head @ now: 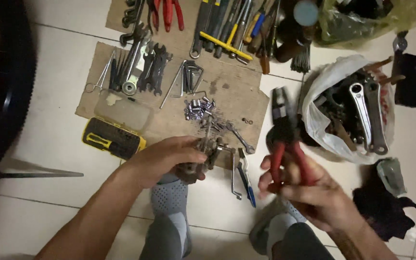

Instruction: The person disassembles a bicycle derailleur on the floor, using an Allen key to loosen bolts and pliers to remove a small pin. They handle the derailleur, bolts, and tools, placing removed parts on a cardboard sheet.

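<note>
Left hand (167, 159): closed round a small metal part (207, 153); right hand (309, 190): clenched on red-handled pliers (285, 139), long axis upright. Pliers' nose lies right of the part, apart; right hand nearer.

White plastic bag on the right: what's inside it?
The white plastic bag lies open, showing two silver crank arms on top of dark, greasy metal parts. Whatever lies deeper beneath them, or under the bag's folded sides, is covered.
</note>
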